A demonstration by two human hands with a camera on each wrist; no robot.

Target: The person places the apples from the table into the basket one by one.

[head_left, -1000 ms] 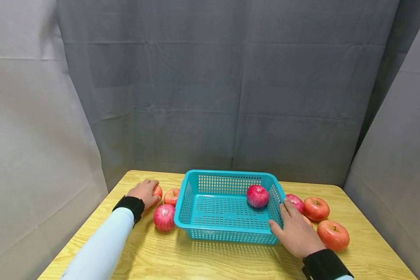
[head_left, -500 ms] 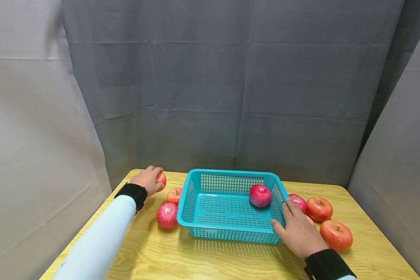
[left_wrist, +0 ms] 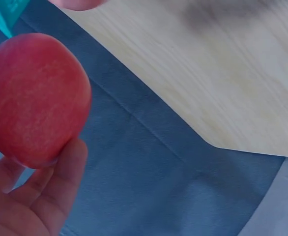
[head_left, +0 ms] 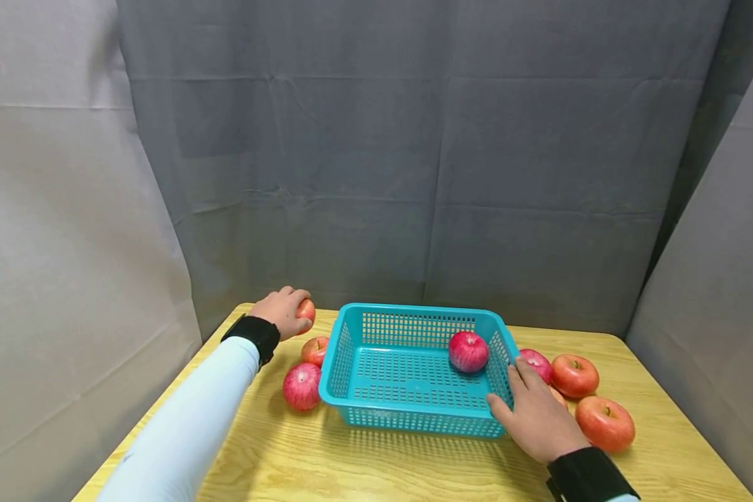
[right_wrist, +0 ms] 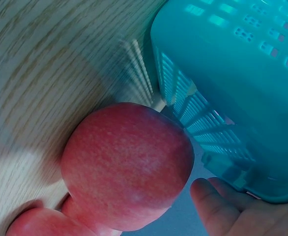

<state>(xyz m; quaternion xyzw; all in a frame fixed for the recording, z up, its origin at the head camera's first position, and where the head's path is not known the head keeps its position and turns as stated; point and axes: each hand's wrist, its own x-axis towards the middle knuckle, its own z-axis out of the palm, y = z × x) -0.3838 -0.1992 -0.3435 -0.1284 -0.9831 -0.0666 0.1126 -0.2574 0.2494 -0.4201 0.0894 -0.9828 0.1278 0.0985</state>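
Observation:
In the head view my left hand (head_left: 284,312) grips an orange-red apple (head_left: 305,314) above the table's far left part. The left wrist view shows the fingertips against the underside of this apple (left_wrist: 41,101). My right hand (head_left: 539,415) rests at the right rim of a turquoise plastic basket (head_left: 414,413), fingers extended along it. Inside the basket, toward the right, lies a magenta round fruit with pale streaks (head_left: 468,351). Another orange-red apple (head_left: 314,350) and a streaked magenta fruit (head_left: 302,386) sit just left of the basket.
Right of the basket, partly behind my right hand, are a magenta fruit (head_left: 537,364) and orange-red apples (head_left: 605,423), one mostly hidden. The light wooden table (head_left: 364,474) has its far edge close behind the basket. Grey cloth (head_left: 351,174) hangs behind it.
My left hand has lifted its apple off the table and moved up and right toward the basket. The right hand stays at the basket's rim. The view has shifted slightly.

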